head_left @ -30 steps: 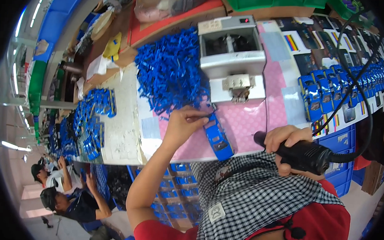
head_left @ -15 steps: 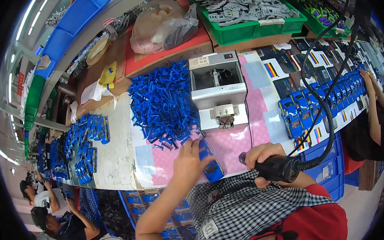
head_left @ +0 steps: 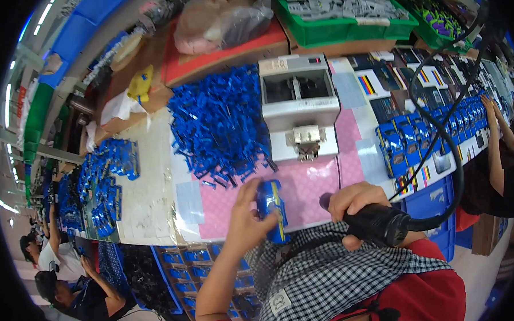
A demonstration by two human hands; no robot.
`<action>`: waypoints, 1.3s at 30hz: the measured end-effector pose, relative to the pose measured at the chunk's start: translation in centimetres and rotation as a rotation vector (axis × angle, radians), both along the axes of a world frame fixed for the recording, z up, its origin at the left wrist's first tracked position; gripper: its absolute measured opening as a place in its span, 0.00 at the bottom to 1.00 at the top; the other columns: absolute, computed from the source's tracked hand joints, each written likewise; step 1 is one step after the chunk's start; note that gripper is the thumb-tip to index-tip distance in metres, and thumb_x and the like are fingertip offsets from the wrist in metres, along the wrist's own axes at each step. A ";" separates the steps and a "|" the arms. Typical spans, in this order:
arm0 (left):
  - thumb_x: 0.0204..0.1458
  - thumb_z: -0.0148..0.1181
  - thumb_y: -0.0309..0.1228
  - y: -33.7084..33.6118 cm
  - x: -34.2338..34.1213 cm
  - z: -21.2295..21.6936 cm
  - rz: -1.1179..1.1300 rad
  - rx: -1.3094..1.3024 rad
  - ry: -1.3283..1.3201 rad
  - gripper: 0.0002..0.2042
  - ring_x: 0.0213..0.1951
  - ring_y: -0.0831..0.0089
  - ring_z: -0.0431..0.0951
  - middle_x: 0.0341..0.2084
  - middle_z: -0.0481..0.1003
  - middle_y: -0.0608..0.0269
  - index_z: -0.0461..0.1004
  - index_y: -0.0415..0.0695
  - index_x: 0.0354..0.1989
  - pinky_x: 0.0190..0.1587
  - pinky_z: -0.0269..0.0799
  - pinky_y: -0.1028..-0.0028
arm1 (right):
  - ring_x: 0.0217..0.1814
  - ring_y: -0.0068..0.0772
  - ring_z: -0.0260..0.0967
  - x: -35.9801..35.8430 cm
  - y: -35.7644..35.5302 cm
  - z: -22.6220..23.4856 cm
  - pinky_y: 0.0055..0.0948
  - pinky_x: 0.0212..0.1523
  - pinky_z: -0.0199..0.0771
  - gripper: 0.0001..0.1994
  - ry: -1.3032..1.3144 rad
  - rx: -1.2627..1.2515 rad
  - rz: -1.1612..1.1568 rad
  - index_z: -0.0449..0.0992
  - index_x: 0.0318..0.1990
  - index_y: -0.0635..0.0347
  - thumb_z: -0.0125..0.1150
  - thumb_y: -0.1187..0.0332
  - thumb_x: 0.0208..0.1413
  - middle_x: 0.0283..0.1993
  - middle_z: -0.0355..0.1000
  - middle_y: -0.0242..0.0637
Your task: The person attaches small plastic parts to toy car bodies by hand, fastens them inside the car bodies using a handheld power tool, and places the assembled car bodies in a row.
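Note:
My left hand (head_left: 244, 224) grips a blue toy car body (head_left: 270, 196) with a yellow stripe, thumb on one side and fingers on the other, close to the table's front edge. My right hand (head_left: 358, 204) is wrapped round a black electric screwdriver (head_left: 383, 224), its narrow end pointing left toward the car. A thick black cable (head_left: 432, 221) runs from its back end. Beyond both hands stands a silver box-shaped machine (head_left: 322, 114) with a dark window, probably a screw feeder. Left of it lies a heap of small blue plastic parts (head_left: 221, 124).
A row of blue car bodies (head_left: 407, 141) lines the table at right, where another person's hands (head_left: 491, 113) reach in. More blue cars (head_left: 116, 157) stand at left. Green bins (head_left: 354, 33) of parts sit at the back. Pink patterned sheeting (head_left: 220, 210) covers the work spot.
My left hand has closed round the car and turned it more upright, showing its yellow stripe. The screwdriver stays in my right hand. The whole view has shifted slightly.

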State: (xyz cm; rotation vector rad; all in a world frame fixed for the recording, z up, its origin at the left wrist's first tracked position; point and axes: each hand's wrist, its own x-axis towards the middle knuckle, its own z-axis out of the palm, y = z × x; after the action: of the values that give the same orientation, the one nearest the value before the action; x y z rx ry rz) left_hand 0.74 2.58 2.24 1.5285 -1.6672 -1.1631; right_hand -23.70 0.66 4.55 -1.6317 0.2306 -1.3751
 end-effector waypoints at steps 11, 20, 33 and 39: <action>0.52 0.52 0.43 1.3 -3.9 -1.2 0.110 0.583 1.078 0.34 0.46 0.59 0.72 0.48 0.67 0.48 0.49 0.41 0.64 0.36 0.77 0.65 | 0.26 0.33 0.66 1.1 -3.0 4.4 0.35 0.34 0.68 0.26 -0.130 -0.024 -0.167 0.58 0.40 0.53 0.68 0.51 0.43 0.27 0.65 0.37; 0.57 0.45 0.44 2.2 -5.7 -4.2 0.247 0.752 1.519 0.27 0.53 0.57 0.67 0.50 0.66 0.45 0.55 0.38 0.59 0.55 0.63 0.55 | 0.18 0.26 0.60 3.0 -8.0 5.3 0.28 0.26 0.66 0.20 -0.024 0.050 -0.411 0.56 0.42 0.54 0.49 0.49 0.56 0.24 0.61 0.37; 0.58 0.44 0.44 2.0 -5.8 -4.2 0.271 0.763 1.582 0.25 0.52 0.59 0.68 0.49 0.67 0.46 0.57 0.38 0.58 0.54 0.66 0.58 | 0.21 0.26 0.63 6.0 -4.4 2.8 0.25 0.24 0.69 0.26 0.067 0.159 -0.260 0.54 0.42 0.57 0.60 0.49 0.50 0.27 0.62 0.37; 0.57 0.46 0.44 1.9 -5.8 -4.3 0.251 0.759 1.604 0.26 0.52 0.59 0.69 0.49 0.68 0.46 0.56 0.39 0.58 0.53 0.67 0.59 | 0.21 0.25 0.64 6.0 -5.3 1.7 0.23 0.23 0.70 0.24 0.159 0.059 -0.292 0.54 0.41 0.60 0.59 0.53 0.51 0.26 0.63 0.39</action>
State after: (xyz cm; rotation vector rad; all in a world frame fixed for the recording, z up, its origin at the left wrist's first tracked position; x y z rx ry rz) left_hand -5.09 4.52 -2.05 0.5354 0.0532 -2.0720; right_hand -17.67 -4.63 6.26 -1.7082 0.6179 -1.4376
